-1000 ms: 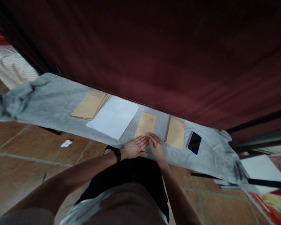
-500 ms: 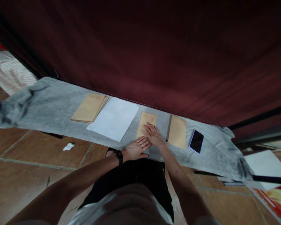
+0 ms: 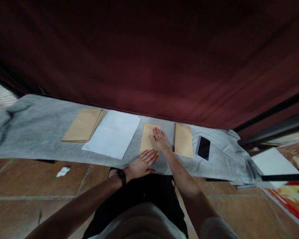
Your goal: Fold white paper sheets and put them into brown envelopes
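Observation:
A brown paper envelope point(image 3: 146, 136) lies flat on the grey cloth in front of me, partly covered by both hands. My left hand point(image 3: 141, 163), with a black band on the wrist, rests palm down across its near end, fingers stretched out. Further up, my right hand point(image 3: 160, 139) lies flat on the right side of the same envelope. Just right of it is a stack of brown envelopes point(image 3: 183, 140). White paper sheets point(image 3: 113, 132) lie to the left, and beyond them a second pile of larger brown envelopes point(image 3: 82, 125).
The grey cloth point(image 3: 47, 122) covers a long narrow table, with a dark red curtain point(image 3: 139, 66) hanging along its far edge. A phone point(image 3: 203, 148) lies on the right. A crumpled white scrap point(image 3: 63, 171) is on the tiled floor point(image 3: 97, 179).
My right hand has slid up along the envelope, away from my left hand, so the two are further apart. The whole view has shifted slightly.

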`<state>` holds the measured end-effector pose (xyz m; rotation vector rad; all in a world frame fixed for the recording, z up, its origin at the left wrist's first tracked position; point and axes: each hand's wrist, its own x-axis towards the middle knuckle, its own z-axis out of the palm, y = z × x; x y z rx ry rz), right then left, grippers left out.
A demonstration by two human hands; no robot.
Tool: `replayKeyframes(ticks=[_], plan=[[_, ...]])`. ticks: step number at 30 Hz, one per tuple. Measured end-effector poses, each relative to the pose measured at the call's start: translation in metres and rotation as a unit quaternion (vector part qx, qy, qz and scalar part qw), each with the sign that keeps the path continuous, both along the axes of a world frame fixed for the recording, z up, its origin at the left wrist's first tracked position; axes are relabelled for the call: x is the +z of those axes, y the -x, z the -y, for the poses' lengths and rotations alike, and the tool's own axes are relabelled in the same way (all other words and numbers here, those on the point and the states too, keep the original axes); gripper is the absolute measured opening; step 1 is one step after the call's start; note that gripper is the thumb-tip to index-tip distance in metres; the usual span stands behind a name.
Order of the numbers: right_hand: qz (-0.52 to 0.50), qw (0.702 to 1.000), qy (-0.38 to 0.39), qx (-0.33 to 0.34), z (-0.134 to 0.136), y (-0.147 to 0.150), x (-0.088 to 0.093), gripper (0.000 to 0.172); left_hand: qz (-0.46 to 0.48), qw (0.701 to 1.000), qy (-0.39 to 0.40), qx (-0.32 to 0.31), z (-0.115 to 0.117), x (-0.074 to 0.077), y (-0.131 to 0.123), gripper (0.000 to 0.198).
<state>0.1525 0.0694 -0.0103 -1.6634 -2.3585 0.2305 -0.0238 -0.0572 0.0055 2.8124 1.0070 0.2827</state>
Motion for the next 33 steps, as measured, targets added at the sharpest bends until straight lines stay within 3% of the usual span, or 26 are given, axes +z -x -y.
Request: replayKeyframes(ticks=[9, 14, 18, 26, 29, 33], plan=[[0.0, 0.999, 0.003, 0.052, 0.037, -0.011, 0.005, 0.055, 0.01, 1.0, 0.004, -0.009, -0.001, 0.001, 0.002, 0.07], [-0.012, 0.998, -0.006, 0.064, 0.065, -0.021, 0.007, 0.051, 0.045, 0.999, 0.007, -0.005, -0.004, -0.002, 0.003, 0.06], [-0.022, 0.996, -0.027, 0.077, 0.094, -0.027, 0.007, 0.053, 0.052, 0.998, 0.0, 0.028, -0.004, -0.002, 0.001, 0.048], [-0.019, 0.995, -0.03, 0.095, 0.141, -0.033, 0.013, 0.058, 0.043, 0.995, -0.014, 0.087, 0.004, -0.007, -0.008, 0.056], [-0.022, 0.995, -0.029, 0.094, 0.144, -0.033, 0.014, 0.057, 0.023, 0.994, -0.007, 0.107, -0.005, -0.015, -0.011, 0.058], [-0.029, 0.995, -0.038, 0.091, 0.142, -0.032, 0.015, 0.055, 0.023, 0.988, 0.002, 0.155, -0.037, -0.029, -0.017, 0.061]])
